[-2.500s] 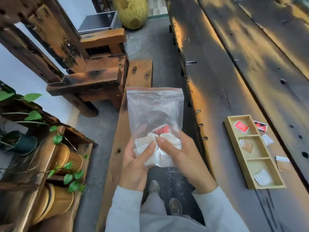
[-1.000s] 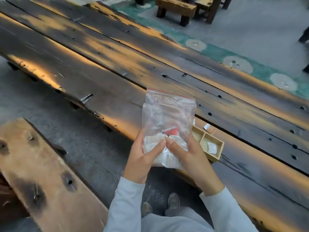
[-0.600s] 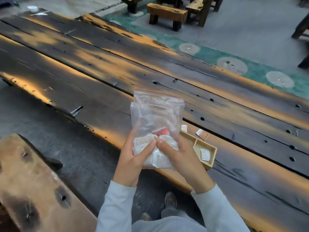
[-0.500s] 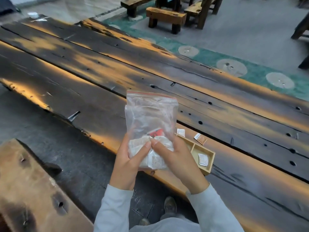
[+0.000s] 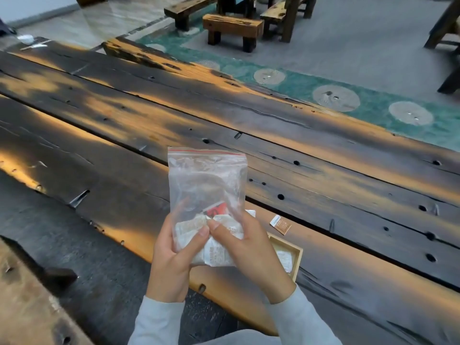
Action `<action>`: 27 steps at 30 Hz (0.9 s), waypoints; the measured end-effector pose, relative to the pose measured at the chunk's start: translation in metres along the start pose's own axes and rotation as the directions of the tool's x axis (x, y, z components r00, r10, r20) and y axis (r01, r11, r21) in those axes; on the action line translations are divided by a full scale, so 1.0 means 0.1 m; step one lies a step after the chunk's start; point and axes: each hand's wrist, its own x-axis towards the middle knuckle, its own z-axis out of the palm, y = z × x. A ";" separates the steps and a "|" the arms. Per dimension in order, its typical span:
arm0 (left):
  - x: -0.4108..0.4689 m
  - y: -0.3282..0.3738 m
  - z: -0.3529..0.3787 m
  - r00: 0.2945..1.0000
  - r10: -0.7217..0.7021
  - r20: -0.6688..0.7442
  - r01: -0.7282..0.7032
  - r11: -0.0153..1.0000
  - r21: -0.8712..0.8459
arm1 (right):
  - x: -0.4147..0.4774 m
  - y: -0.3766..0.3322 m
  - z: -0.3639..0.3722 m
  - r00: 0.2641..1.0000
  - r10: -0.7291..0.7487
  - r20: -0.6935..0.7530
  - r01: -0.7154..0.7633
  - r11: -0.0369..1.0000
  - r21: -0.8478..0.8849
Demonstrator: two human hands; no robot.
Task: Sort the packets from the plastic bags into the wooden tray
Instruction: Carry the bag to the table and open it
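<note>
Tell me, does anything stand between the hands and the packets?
Yes: the plastic bag itself. Both the left hand and right hand grip the packets through its wall, and its red-striped top looks shut.

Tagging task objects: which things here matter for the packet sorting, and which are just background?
Job: plastic bag of packets, gripped by left hand and right hand; wooden tray; brown packet near it.
Background: table, wooden benches, green rug.
</note>
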 end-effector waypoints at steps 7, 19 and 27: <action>0.13 -0.02 0.21 0.999 0.037 -0.040 -0.032 0.994 0.107 | 0.09 0.05 -0.25 1.000 -0.005 0.028 0.003 0.996 0.091; 0.65 0.09 0.07 0.997 -0.071 -0.021 0.072 0.995 0.068 | 0.37 0.18 -0.14 0.992 0.023 -0.126 -0.010 0.994 0.105; 1.32 -0.01 -0.39 0.980 -0.164 -0.114 0.171 0.983 0.062 | 0.64 0.24 0.08 0.949 0.073 -0.307 -0.089 0.995 -0.038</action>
